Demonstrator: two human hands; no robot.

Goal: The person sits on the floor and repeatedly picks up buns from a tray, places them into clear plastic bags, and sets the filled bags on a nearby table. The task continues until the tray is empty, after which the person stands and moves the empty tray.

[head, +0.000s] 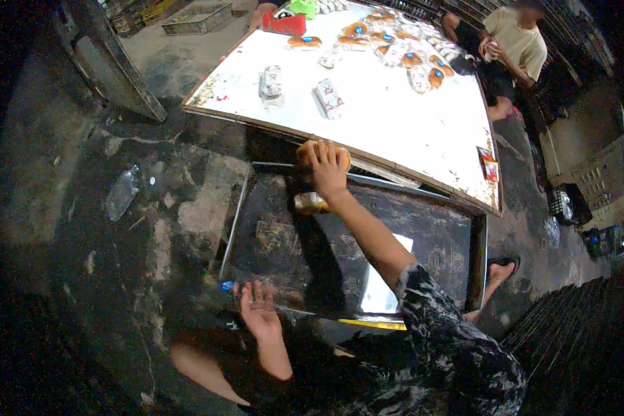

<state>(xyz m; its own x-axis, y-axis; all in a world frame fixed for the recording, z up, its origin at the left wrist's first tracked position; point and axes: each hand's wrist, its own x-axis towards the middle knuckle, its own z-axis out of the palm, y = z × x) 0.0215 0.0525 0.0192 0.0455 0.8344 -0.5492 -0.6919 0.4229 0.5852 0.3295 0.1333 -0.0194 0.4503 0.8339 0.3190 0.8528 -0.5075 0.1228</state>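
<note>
My right hand (326,169) is stretched over the far side of a dark metal tray (270,244), its fingers on top of a browned bread loaf (346,156). A second loaf, apparently wrapped (310,202), lies in the tray just below that hand. My left hand (260,307) is held palm up with its fingers spread at the tray's near left corner. Beside its fingertips is a small blue piece (228,285); whether the hand touches it is unclear. A stack of shiny clear or white sheets (385,281) lies in the tray under my right arm.
Beyond the tray stands a white-topped table (385,119) with wrapped packs (329,99), a heap of bread rolls (411,60), a red container (284,24) and a red packet (490,165). A co-worker (517,41) sits at the far right. Clear plastic (123,192) lies on the floor at left.
</note>
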